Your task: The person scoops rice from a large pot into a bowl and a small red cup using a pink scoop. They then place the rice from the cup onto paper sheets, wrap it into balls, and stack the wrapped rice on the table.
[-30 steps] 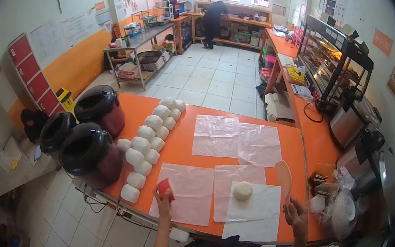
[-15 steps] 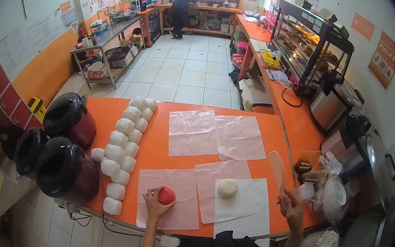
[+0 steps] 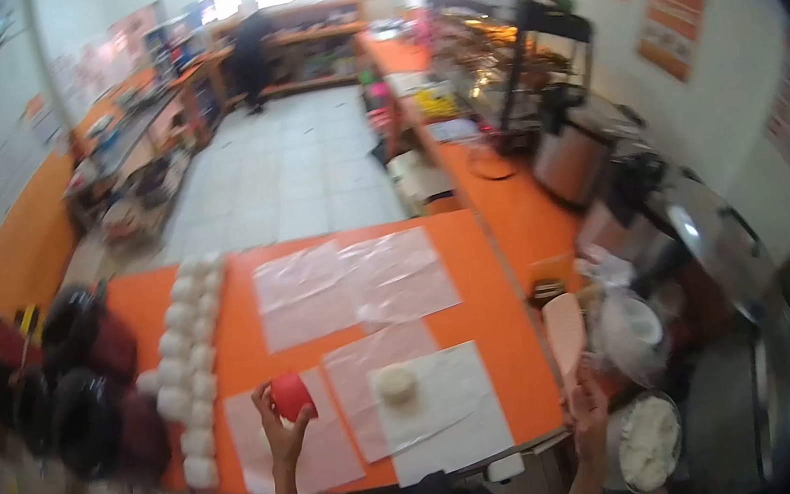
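My left hand (image 3: 285,436) is closed round a small red cup (image 3: 293,397). It holds the cup tilted over the near-left paper sheet (image 3: 319,457). My right hand (image 3: 587,404) grips a pale pinkish rice paddle (image 3: 566,334) with its blade upward, near the table's right edge. A round mound of rice (image 3: 397,385) sits on the white and pinkish sheets between my hands. Below and right of my right hand is a pot of white rice (image 3: 650,444).
Rows of white wrapped bundles (image 3: 188,377) line the table's left side, beside dark red rice warmers (image 3: 122,427). Two paper sheets (image 3: 306,295) lie farther back. Plastic bags (image 3: 628,325) and metal cookers (image 3: 576,156) stand on the right. A person (image 3: 252,55) stands far back.
My view has turned right, bringing the rice pot further into sight. The red cup, earlier resting on the sheet under my left hand, is now raised and tilted. My right hand still holds the paddle.
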Action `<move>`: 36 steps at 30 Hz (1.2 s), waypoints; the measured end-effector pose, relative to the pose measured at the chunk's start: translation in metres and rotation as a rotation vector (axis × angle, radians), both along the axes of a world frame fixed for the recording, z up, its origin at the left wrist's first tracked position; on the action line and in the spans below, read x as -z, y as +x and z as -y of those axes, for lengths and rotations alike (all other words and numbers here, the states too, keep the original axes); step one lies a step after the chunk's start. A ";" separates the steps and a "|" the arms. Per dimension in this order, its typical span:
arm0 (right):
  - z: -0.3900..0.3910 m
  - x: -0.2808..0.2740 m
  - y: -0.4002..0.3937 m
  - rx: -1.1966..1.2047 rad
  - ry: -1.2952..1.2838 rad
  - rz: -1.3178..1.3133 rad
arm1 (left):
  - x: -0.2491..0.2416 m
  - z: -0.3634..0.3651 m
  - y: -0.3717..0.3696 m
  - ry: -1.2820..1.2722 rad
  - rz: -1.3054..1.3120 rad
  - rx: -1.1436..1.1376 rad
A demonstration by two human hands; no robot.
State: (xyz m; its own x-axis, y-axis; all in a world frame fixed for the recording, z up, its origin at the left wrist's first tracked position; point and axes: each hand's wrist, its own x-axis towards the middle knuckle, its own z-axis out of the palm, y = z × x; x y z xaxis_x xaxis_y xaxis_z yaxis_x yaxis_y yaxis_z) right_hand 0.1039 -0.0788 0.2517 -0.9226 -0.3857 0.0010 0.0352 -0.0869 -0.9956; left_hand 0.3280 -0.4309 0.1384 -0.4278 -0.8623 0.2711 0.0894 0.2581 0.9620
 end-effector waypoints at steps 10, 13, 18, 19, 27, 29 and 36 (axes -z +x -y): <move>-0.053 -0.063 0.033 -0.351 -0.091 0.138 | -0.017 -0.163 -0.180 0.000 -0.134 0.889; -0.044 -0.055 0.017 -0.323 0.130 -1.248 | -0.018 -0.220 -0.209 0.062 -0.421 0.973; -0.046 -0.062 0.019 -0.699 -0.385 -0.277 | -0.019 -0.268 -0.237 0.055 -0.436 1.173; -0.050 -0.050 -0.001 -0.749 -0.497 -0.249 | -0.012 -0.273 -0.244 0.069 -0.438 1.242; -0.187 -0.056 0.051 0.153 -0.125 -0.073 | -0.054 -0.318 -0.255 -0.287 -0.205 1.239; -0.237 -0.040 0.063 0.421 0.184 -0.177 | -0.056 -0.334 -0.259 -0.397 -0.088 1.207; -0.305 -0.029 0.134 0.709 0.734 0.092 | -0.101 -0.382 -0.255 -0.662 0.145 1.460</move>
State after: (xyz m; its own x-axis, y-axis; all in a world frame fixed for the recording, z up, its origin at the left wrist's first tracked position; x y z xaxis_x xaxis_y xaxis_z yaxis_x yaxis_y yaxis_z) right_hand 0.2375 0.2266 0.2811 -0.9232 0.3718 -0.0973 0.2914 0.5122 -0.8079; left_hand 0.0725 -0.0494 0.2396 -0.7926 0.5319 0.2979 0.5421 0.3914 0.7436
